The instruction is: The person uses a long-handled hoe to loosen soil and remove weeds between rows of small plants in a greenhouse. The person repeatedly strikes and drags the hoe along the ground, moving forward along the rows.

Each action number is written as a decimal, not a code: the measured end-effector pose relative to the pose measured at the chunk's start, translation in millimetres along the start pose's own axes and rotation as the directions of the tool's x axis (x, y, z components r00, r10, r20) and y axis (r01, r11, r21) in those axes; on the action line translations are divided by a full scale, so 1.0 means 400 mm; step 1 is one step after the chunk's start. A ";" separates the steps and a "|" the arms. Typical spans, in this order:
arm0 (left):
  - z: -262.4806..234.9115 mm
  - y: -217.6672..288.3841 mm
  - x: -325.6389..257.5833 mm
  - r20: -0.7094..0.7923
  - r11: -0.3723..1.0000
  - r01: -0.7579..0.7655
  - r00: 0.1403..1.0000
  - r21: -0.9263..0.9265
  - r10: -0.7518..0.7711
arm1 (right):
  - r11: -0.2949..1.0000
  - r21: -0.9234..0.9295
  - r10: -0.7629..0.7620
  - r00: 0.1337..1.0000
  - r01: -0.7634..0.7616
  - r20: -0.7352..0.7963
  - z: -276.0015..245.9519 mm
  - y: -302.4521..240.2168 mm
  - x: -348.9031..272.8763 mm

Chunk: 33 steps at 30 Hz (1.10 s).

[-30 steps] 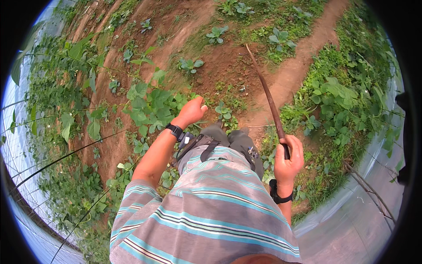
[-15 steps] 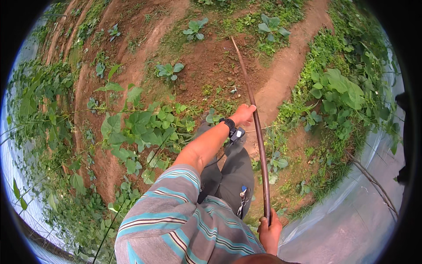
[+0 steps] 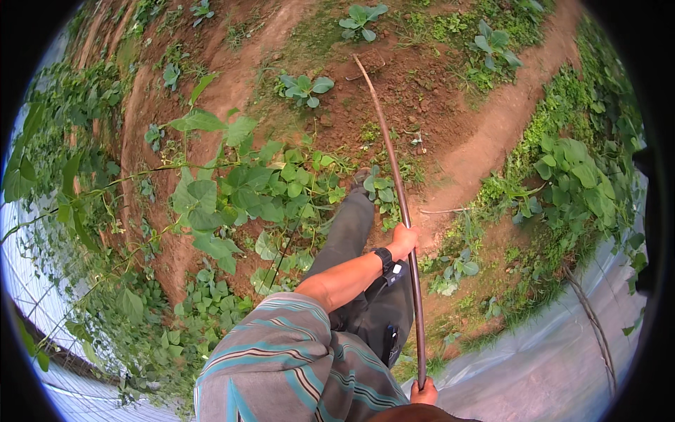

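Observation:
A long-handled hoe (image 3: 398, 171) with a smooth brown wooden shaft runs from beside my body out to the dug soil ahead. Its far end rests at the loose brown earth (image 3: 422, 105); the head there is thin and hard to make out. My left hand (image 3: 404, 241), with a dark watch (image 3: 384, 259) on the wrist, wraps round the middle of the shaft. Close to my right hip, my right hand (image 3: 424, 392) grips the near end, partly cut off at the lower edge. A leafy cabbage-like plant (image 3: 306, 90) grows left of the hoe's far end.
More such plants stand at the top (image 3: 362, 22) and upper right (image 3: 496, 43). Climbing vines (image 3: 242, 186) hang close on my left. A bare dirt path (image 3: 485, 141) curves along the right, beside weeds and plastic sheeting (image 3: 520, 383). My left leg (image 3: 344, 228) is forward.
Both hands have drawn back toward my body with the hoe shaft. My left leg now reaches further forward, and the plants have shifted in view as my head turned.

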<state>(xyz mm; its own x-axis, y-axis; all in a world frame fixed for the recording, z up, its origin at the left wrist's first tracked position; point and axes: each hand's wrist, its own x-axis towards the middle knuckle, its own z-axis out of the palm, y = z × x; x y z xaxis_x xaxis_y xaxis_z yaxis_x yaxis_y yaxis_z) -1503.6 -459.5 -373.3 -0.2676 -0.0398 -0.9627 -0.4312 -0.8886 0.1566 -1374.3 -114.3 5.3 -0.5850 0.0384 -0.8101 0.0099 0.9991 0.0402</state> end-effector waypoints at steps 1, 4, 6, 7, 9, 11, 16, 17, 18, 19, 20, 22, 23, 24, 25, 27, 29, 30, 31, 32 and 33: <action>-0.048 0.023 0.018 -0.052 0.997 0.050 0.997 -0.055 -0.053 | 0.998 0.007 -0.062 0.998 0.062 -0.006 0.028 -0.010 0.033; -0.204 0.136 0.100 -0.277 0.994 -0.114 0.955 0.005 0.111 | 0.973 0.021 -0.230 0.973 0.230 0.010 0.138 -0.091 0.193; -0.311 0.238 0.161 -0.325 0.982 -0.190 0.930 -0.017 0.175 | 0.951 0.084 -0.301 0.953 0.297 0.039 0.224 -0.171 0.314; -0.356 0.292 0.196 -0.374 0.971 -0.238 0.904 -0.038 0.207 | 0.927 0.158 -0.348 0.937 0.340 0.021 0.274 -0.215 0.376; -0.449 0.384 0.266 -0.418 0.933 -0.358 0.844 0.024 0.335 | 0.927 0.107 -0.372 0.922 0.361 0.110 0.381 -0.301 0.514; -0.531 0.442 0.349 -0.476 0.875 -0.414 0.734 0.251 0.484 | 0.915 0.098 -0.400 0.911 0.391 0.104 0.490 -0.362 0.630; -0.626 0.217 0.510 -0.633 0.842 -0.261 0.565 0.472 0.530 | 0.920 0.034 -0.390 0.901 0.391 0.192 0.648 -0.251 0.754; -0.616 0.103 0.500 -0.650 0.817 -0.153 0.532 0.556 0.542 | 0.943 0.060 -0.331 0.910 0.327 0.250 0.639 -0.188 0.730; -0.604 0.005 0.484 -0.675 0.905 -0.138 0.623 0.402 0.395 | 0.936 0.044 -0.348 0.903 0.348 0.251 0.609 -0.113 0.695; -0.584 -0.072 0.464 -0.692 0.917 -0.101 0.627 0.385 0.359 | 0.953 -0.034 -0.278 0.913 0.301 0.298 0.595 -0.064 0.674; -0.570 -0.111 0.449 -0.693 0.925 -0.070 0.641 0.373 0.328 | 0.937 0.011 -0.339 0.904 0.348 0.259 0.595 -0.039 0.671; -0.557 -0.137 0.421 -0.665 0.924 -0.158 0.653 0.348 0.362 | 0.944 -0.031 -0.308 0.912 0.328 0.272 0.563 0.014 0.632; -0.552 -0.128 0.409 -0.637 0.919 -0.217 0.667 0.330 0.386 | 0.936 0.000 -0.343 0.908 0.353 0.241 0.557 0.019 0.618; -0.551 -0.119 0.395 -0.621 0.909 -0.246 0.668 0.336 0.411 | 0.929 0.002 -0.360 0.906 0.369 0.223 0.551 0.023 0.599; -0.551 -0.112 0.383 -0.637 0.924 -0.210 0.675 0.318 0.373 | 0.919 0.005 -0.388 0.901 0.395 0.194 0.547 0.024 0.586; -0.551 -0.128 0.362 -0.651 0.929 -0.214 0.665 0.303 0.366 | 0.937 0.011 -0.344 0.912 0.350 0.225 0.533 0.038 0.544; -0.543 -0.188 0.338 -0.641 0.926 -0.165 0.679 0.340 0.357 | 0.932 0.021 -0.358 0.913 0.361 0.196 0.516 0.075 0.493; -0.524 -0.240 0.324 -0.647 0.916 -0.144 0.667 0.375 0.370 | 0.954 -0.032 -0.282 0.930 0.298 0.235 0.498 0.106 0.464; -0.508 -0.291 0.305 -0.649 0.908 -0.080 0.673 0.411 0.354 | 0.959 -0.048 -0.261 0.934 0.281 0.245 0.477 0.143 0.428; -0.483 -0.343 0.277 -0.649 0.904 -0.100 0.664 0.415 0.372 | 0.962 -0.066 -0.240 0.937 0.264 0.252 0.450 0.183 0.396; -0.454 -0.394 0.240 -0.650 0.906 -0.077 0.671 0.417 0.356 | 0.967 -0.097 -0.201 0.942 0.234 0.268 0.423 0.222 0.361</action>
<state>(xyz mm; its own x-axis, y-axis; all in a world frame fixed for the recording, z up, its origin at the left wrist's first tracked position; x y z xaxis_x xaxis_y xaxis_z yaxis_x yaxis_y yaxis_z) -1304.7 -406.3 -530.4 0.2269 -0.6402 -0.7340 -0.7292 -0.6112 0.3076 -1320.7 -17.3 -207.2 -0.3359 -0.1603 -0.9281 -0.2060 0.9741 -0.0937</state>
